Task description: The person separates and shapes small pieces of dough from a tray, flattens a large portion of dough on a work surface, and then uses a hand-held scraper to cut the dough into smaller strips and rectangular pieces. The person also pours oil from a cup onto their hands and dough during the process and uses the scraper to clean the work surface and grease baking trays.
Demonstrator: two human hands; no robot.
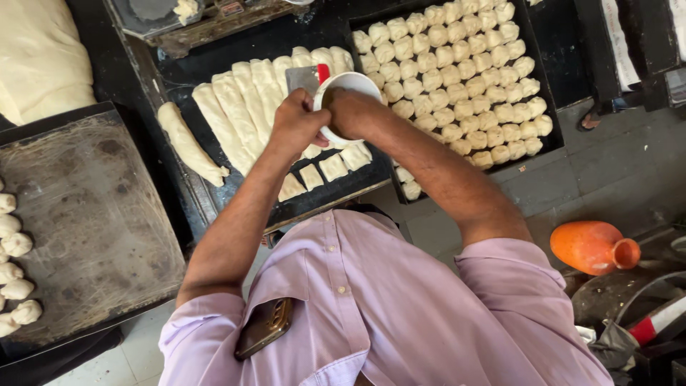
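My left hand (296, 123) grips the near side of a white bowl (355, 83) held over a black tray (187, 70). My right hand (348, 111) reaches into the bowl, and its fingers are hidden inside. A metal scraper with a red handle (307, 77) shows just behind my left hand; whether the hand holds it is unclear. Below the hands, long dough logs (236, 111) lie side by side on the tray. Small cut squares of dough (333, 167) sit at its near edge.
A second black tray (550, 93) to the right holds several rows of small dough pieces (457, 71). A worn tray (93, 214) on the left carries round dough balls (14, 268). There is a large dough mass (36, 57) at top left and an orange jug (589, 246) on the floor.
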